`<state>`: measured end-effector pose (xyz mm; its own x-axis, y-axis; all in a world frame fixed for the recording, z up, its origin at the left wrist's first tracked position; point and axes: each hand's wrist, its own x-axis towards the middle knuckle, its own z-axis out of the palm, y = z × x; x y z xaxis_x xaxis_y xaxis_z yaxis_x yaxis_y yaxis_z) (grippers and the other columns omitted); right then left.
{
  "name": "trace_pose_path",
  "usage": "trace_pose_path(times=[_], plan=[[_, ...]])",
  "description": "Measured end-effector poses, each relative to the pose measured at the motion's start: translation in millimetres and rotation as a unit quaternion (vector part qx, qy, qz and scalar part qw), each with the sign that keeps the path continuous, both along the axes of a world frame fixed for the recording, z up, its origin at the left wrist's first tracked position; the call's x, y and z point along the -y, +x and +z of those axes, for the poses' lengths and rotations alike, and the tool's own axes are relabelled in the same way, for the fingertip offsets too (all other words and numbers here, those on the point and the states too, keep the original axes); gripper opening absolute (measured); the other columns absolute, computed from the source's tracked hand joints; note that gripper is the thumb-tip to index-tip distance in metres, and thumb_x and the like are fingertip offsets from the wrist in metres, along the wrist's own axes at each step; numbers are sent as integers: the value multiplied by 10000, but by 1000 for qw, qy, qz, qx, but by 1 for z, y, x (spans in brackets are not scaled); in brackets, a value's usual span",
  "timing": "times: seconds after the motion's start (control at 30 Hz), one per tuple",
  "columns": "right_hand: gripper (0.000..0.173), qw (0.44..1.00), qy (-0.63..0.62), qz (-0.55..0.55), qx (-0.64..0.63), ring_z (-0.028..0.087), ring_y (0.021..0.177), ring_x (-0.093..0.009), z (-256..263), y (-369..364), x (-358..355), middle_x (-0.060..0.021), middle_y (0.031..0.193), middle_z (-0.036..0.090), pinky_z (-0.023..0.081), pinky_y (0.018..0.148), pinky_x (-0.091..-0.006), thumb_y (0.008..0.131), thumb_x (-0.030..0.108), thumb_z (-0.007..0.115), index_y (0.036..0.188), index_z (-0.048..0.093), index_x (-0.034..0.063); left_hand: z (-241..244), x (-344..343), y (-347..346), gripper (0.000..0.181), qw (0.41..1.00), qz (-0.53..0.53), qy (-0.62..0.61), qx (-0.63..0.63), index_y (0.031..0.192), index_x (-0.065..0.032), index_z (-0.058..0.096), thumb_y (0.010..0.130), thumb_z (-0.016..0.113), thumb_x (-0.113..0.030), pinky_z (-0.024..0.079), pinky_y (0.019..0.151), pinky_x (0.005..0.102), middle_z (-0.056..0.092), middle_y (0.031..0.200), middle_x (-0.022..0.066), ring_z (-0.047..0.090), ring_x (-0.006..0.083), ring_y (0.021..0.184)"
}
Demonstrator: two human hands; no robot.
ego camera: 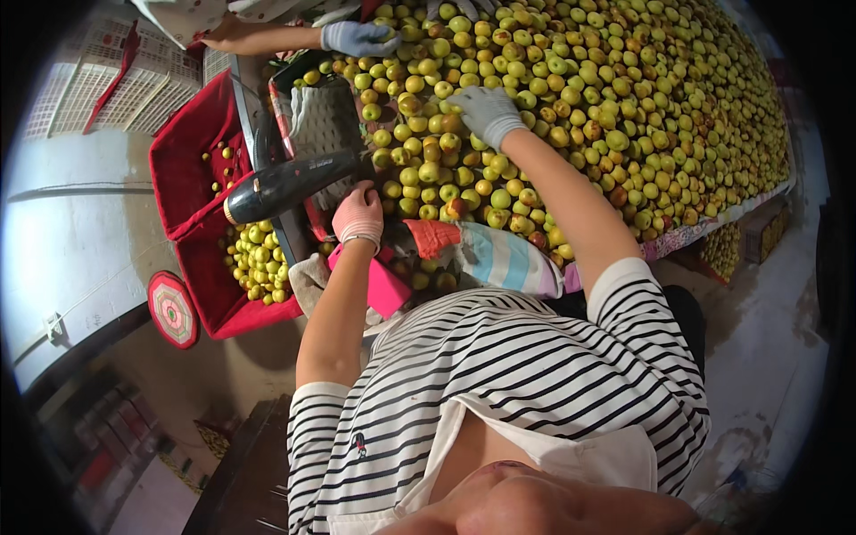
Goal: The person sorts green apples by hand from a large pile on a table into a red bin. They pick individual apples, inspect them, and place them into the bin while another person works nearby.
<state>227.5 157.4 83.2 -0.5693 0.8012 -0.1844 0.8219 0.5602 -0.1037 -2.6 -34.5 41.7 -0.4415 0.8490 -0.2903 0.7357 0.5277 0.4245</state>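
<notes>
A broad heap of small green and reddish-brown jujube-like fruits (602,114) covers the sorting surface. My right hand (488,115), in a grey glove, rests on the fruits near the heap's left part, its fingertips touching them; whether it grips one I cannot tell. In a pink glove, my left hand (360,212) is at the surface's left side, below a black hair dryer (291,187); its fingers are partly hidden and its hold is unclear. A padded chute-like area (324,120) lies just beyond it. Under my left forearm is a bright pink object (378,281).
Red cloth-lined bins (200,187) at left hold fruits (257,261). A co-worker's gloved hand (361,39) touches the fruits at the top. White plastic crates (100,93) stand at upper left. A striped cloth (511,261) lies along the near edge. A round mat (174,309) is beside the bins.
</notes>
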Motion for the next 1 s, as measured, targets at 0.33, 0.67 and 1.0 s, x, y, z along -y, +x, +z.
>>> trace_pose_path(times=[0.33,0.67,1.0], plan=[[269,980,-184,33,-65,656,880,-351,21,-114,-1,-180,944,680,506,811,-437,879,283,496,1000,659,108,5,1,-4,295,1000,-8,-13,8,1072,-203,680,899,488,-344,498,826,442,679,1002,138,636,349,947],[608,920,-94,173,-338,510,1220,-354,41,-149,71,-150,1453,398,437,1012,-422,852,199,604,1418,399,114,17,-5,-3,258,999,-13,-50,-8,1032,-166,678,884,508,-291,508,825,430,681,999,121,641,335,932],[458,955,-66,283,-51,392,1340,-274,-7,82,150,-126,1415,451,262,1157,-423,854,186,572,1299,542,82,-5,3,-7,284,998,-24,60,-17,1113,-199,662,893,519,-307,494,876,404,658,1120,90,621,317,1018]])
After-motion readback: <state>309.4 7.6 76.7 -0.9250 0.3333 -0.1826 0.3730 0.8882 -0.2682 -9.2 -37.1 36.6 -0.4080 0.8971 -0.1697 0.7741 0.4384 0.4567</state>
